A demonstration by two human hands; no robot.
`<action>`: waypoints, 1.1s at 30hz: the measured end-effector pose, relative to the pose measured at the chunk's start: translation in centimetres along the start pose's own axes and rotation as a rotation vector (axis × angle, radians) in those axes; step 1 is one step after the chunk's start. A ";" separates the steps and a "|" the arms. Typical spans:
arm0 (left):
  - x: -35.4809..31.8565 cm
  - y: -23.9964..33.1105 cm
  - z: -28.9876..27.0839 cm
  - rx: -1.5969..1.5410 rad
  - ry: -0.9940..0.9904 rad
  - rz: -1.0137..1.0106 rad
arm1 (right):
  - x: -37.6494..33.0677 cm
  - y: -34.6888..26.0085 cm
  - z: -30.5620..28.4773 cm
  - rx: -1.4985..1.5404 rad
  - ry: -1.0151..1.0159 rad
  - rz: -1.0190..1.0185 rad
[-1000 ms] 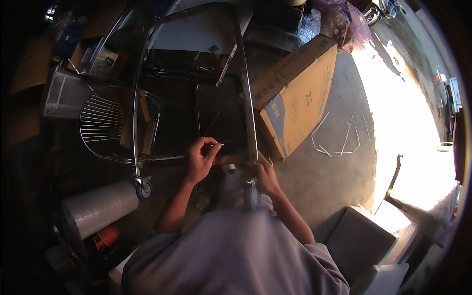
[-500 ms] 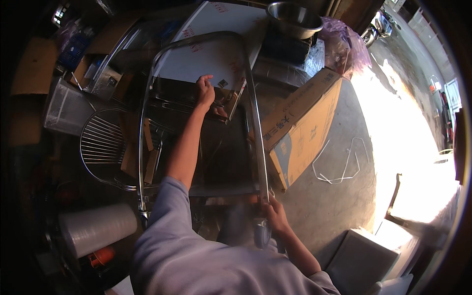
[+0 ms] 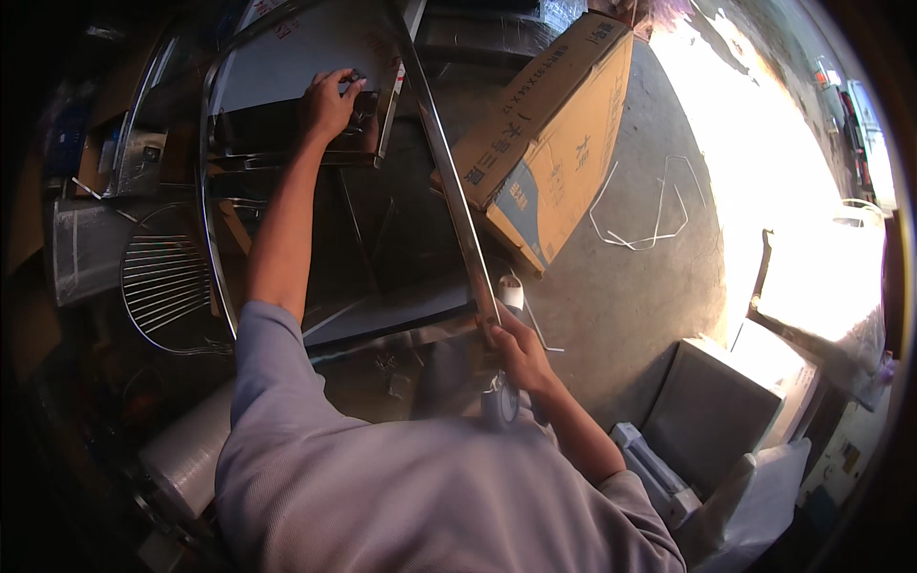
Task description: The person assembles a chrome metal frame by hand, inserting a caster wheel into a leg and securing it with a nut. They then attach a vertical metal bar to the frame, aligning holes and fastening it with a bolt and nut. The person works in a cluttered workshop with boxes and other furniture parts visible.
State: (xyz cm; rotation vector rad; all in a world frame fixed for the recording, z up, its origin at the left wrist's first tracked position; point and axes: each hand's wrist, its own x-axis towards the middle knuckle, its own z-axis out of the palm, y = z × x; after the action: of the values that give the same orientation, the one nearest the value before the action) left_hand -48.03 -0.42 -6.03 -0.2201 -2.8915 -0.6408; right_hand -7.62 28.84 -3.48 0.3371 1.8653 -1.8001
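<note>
A chrome tubular frame [image 3: 444, 153] with a caster wheel [image 3: 500, 405] at its near right corner stands tilted in front of me. My right hand [image 3: 521, 351] is closed round its right-hand tube, just above the wheel. Through the frame reaches my left arm; my left hand [image 3: 330, 105] has its fingers pinched at a small dark piece [image 3: 355, 76], whose kind I cannot make out. Behind that hand is a white-faced panel [image 3: 277, 72] with red marks and a shiny lower edge. Shadow hides much of the frame's lower part.
Right of the frame a large brown carton [image 3: 559, 153] lies slanted on the concrete floor, beside a bent white strap [image 3: 659, 239]. A round wire rack [image 3: 167, 282] and a wrapped roll [image 3: 186, 458] are at left. Grey-white boxes [image 3: 712, 406] stand at lower right.
My left hand has closed from a loose curl into a pinch at the small dark piece. My right hand stays on the tube. The whole view has shifted, carrying the surroundings up and left.
</note>
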 end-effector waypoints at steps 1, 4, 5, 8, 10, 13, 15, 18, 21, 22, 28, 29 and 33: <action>-1.7 1.7 -1.3 -0.035 0.103 0.117 | -0.2 0.1 0.1 0.007 -0.008 -0.016; -12.4 7.6 -6.0 -0.247 0.009 0.184 | -0.7 0.5 0.1 0.086 -0.033 -0.012; -16.7 9.8 -7.4 -0.294 -0.044 0.223 | -0.6 0.7 0.0 0.091 -0.031 -0.022; -26.3 15.2 -9.0 -0.355 -0.256 0.273 | -0.3 1.3 -0.1 0.022 -0.044 -0.092; -30.0 17.2 -8.3 -0.397 -0.316 0.273 | -0.4 1.8 0.0 0.013 -0.039 -0.130; -32.3 18.4 -6.6 -0.360 -0.303 0.262 | -0.5 2.4 0.1 0.016 0.001 -0.092; -32.9 18.5 -5.7 -0.359 -0.295 0.249 | -0.4 2.6 0.1 0.036 -0.019 -0.011; -33.3 18.4 -5.1 -0.345 -0.284 0.249 | -0.3 2.7 0.2 0.054 -0.010 -0.064; -33.5 18.4 -5.1 -0.328 -0.320 0.215 | -0.2 2.6 0.3 0.050 0.001 -0.092; -33.5 18.5 -5.1 -0.327 -0.340 0.198 | -0.2 2.5 0.3 0.043 0.004 -0.091; -34.3 18.8 -4.7 -0.436 -0.296 0.091 | -0.3 2.2 0.2 0.021 0.004 -0.069; -34.5 18.9 -4.6 -0.423 -0.276 0.092 | -0.3 2.1 0.2 0.022 0.002 -0.072; -35.0 19.0 -4.0 -0.444 -0.207 0.066 | -0.1 1.9 0.2 0.013 -0.001 -0.072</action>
State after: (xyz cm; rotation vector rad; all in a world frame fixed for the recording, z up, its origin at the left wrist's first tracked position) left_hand -10.01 11.18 -1.72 -0.4610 -2.8725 -1.3136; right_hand -6.48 28.85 -5.00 0.2766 1.8886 -1.8601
